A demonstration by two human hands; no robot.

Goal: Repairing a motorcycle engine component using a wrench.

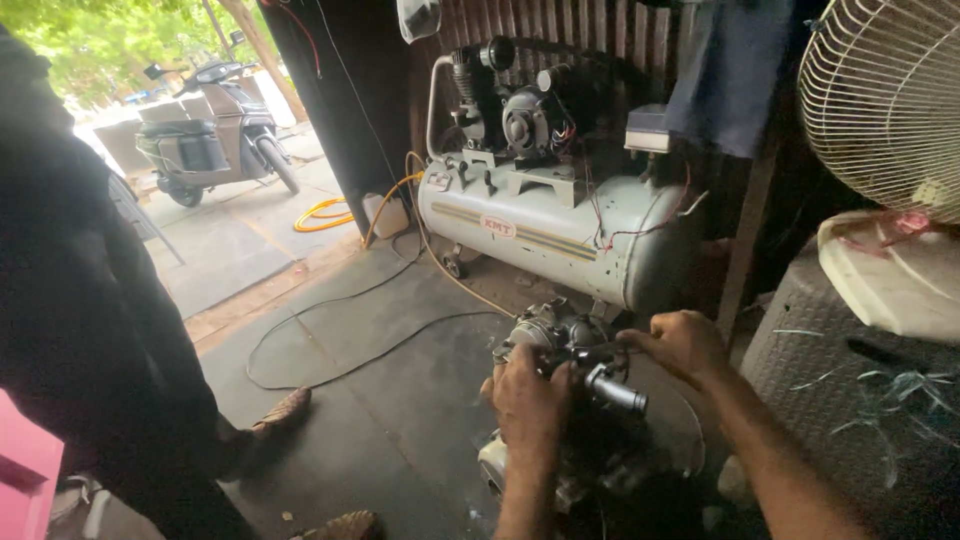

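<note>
- Engine assembly (560,345), a grimy grey metal casting with a dark ribbed hose stub, sits low over the workshop floor (400,420), just in front of a pale air compressor tank (540,235).
- Left hand (530,400) wraps its fingers around the housing; right hand (685,345) pinches a top fitting, fingers narrow.
- Steadying the body firmly while working the fitting seems wise here.
- A bystander's sandalled foot (280,410) stands well apart.
</note>
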